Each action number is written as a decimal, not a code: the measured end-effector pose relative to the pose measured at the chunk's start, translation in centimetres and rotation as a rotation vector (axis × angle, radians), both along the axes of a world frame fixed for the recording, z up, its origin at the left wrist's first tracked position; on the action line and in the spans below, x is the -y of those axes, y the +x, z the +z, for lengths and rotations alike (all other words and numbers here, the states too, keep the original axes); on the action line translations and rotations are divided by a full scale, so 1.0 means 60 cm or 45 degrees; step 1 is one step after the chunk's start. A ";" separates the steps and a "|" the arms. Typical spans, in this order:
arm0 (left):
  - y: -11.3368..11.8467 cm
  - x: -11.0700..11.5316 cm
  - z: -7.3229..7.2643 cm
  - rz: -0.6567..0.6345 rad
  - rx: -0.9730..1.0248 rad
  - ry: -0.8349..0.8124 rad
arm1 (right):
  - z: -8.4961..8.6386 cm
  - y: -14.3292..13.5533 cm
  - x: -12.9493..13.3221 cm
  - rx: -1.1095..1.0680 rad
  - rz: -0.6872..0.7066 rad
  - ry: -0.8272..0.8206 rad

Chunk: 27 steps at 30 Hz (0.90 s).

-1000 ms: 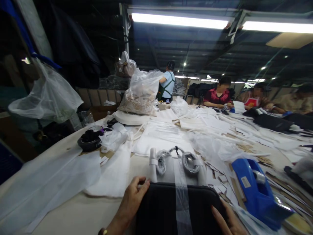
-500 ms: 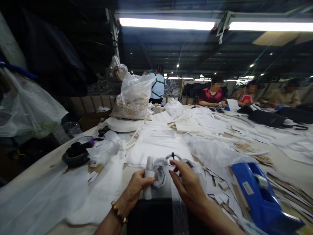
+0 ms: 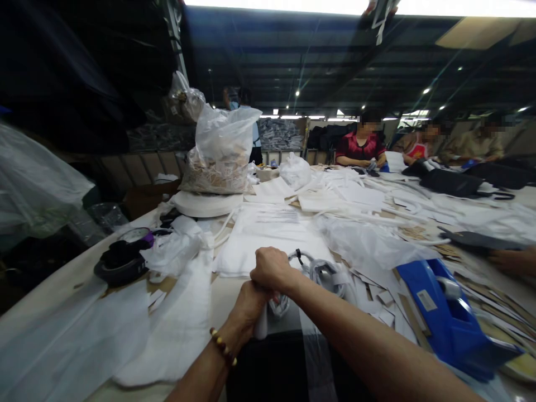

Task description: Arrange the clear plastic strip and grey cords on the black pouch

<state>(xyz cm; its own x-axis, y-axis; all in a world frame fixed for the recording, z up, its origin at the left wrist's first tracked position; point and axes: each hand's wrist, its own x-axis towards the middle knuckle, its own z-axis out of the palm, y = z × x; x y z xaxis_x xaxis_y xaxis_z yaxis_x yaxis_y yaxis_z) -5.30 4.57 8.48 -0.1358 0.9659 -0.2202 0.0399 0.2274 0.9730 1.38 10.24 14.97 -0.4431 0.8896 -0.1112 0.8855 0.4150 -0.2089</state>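
My left hand [image 3: 249,304] is wrapped round a pale white roll [image 3: 261,326], whose lower end shows below the fingers. My right hand [image 3: 272,268] is closed over the top of the left one, and its fingers hide what they grip. Just under the hands a small coil of grey cable [image 3: 279,306] is partly visible. Right of them lies a larger coiled cable [image 3: 326,274] with a black tie on its loop. A black item [image 3: 272,368] sits below my wrists at the table's near edge, with a clear strip [image 3: 315,352] beside it.
A blue tape dispenser [image 3: 448,318] stands at right among paper scraps. Stacked white sheets [image 3: 272,234] lie ahead. A black round item [image 3: 119,265] is at left, a filled plastic bag [image 3: 221,151] behind. People sit across the table; another person's hand [image 3: 513,261] reaches in at right.
My right hand has moved left from the cables onto my left hand and closed. The view has tilted down. A person's hand with a dark flat item has appeared at the right.
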 end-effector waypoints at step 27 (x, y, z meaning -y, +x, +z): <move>-0.025 -0.005 -0.019 -0.423 -0.092 -0.122 | -0.030 0.043 -0.023 -0.224 -0.067 0.102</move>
<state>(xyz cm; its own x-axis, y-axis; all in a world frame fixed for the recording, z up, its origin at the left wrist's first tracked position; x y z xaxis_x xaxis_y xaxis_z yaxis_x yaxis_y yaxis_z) -6.81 4.85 7.33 0.1639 0.9354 -0.3133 0.1949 0.2806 0.9398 3.98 11.63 13.18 -0.4023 0.9148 0.0359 0.8591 0.3908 -0.3306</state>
